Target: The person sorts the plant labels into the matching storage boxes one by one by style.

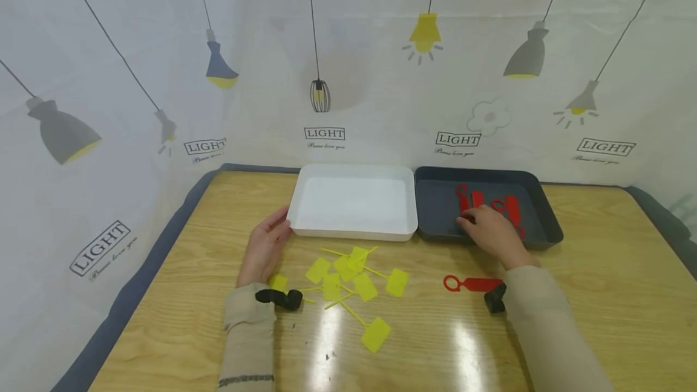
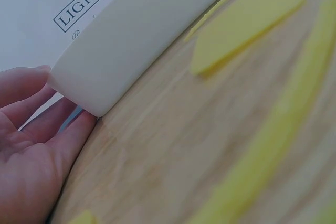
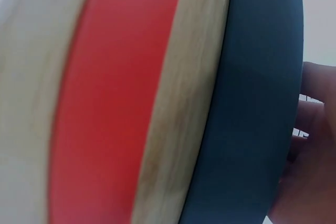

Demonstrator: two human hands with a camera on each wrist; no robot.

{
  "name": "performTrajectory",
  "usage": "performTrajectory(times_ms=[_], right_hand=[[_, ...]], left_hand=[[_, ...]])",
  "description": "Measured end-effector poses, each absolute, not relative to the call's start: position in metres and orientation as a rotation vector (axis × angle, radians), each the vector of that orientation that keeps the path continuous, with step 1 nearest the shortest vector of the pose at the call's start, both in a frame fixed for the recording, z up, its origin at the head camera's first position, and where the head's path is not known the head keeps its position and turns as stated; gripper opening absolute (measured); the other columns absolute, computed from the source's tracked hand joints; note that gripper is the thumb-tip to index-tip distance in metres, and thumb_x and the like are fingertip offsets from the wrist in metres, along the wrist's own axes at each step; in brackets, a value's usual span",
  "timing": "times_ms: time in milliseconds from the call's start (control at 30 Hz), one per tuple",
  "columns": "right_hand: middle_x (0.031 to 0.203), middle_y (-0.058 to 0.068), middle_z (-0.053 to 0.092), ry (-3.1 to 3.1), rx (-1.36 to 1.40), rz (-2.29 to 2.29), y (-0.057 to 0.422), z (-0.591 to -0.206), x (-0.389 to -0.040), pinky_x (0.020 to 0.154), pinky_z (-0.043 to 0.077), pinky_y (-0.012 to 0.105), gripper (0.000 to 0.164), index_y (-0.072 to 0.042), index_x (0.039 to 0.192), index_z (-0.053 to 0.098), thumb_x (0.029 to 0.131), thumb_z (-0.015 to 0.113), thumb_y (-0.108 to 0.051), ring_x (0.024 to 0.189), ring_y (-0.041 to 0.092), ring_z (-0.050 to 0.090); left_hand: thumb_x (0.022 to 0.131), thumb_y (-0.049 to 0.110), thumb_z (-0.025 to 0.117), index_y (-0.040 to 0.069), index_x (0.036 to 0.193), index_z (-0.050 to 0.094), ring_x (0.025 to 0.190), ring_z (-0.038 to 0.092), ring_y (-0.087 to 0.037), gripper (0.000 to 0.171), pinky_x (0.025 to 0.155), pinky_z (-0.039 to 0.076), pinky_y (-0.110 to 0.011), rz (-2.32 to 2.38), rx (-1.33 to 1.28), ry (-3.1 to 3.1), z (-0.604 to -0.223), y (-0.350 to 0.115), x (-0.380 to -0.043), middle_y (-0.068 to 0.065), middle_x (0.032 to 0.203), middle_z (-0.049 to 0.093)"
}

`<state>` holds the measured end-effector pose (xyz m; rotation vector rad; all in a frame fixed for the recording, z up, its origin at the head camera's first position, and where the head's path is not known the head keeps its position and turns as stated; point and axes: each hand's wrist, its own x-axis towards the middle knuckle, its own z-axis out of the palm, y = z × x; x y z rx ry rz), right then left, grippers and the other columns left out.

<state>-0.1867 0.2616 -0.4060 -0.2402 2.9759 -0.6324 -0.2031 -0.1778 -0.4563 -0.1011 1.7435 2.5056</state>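
Observation:
My left hand (image 1: 267, 242) is at the near left corner of the white tray (image 1: 354, 235), its fingertips touching the tray's side wall. In the left wrist view those fingers (image 2: 79, 129) are extended against the corner. My right hand (image 1: 492, 235) reaches over the front rim of the dark grey tray (image 1: 544, 222), fingertips down among several red ring-ended tags (image 1: 513, 209). I cannot tell whether it pinches one of them. Another red tag (image 1: 479, 284) lies on the table below the right wrist. The right wrist view shows its fingers (image 3: 312, 114) partly hidden behind the tray wall.
Several yellow tags with thin stems (image 1: 376, 334) lie loosely piled on the wooden table (image 1: 179, 319) in front of the white tray. Both trays stand side by side against a white curtain (image 1: 370, 77) printed with lamps. Nothing lies inside the white tray.

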Motion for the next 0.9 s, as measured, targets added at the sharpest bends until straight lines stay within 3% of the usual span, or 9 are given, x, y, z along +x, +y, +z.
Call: performTrajectory(times_ms=[900], right_hand=[[0.099,0.017,0.06,2.963,-0.29,-0.531,0.2603,-0.406,-0.1905,0.079,0.041,0.05,0.03,-0.001,0.11,0.062,0.09,0.053,-0.021,0.097,0.035,0.044]], left_hand=[[0.092,0.006,0.048,0.005,0.132,0.042,0.121,0.04,-0.017,0.041,0.098,0.035,-0.026,2.486,-0.076,1.767,-0.4545,-0.1782,-0.2012,-0.008,0.134,0.039]])
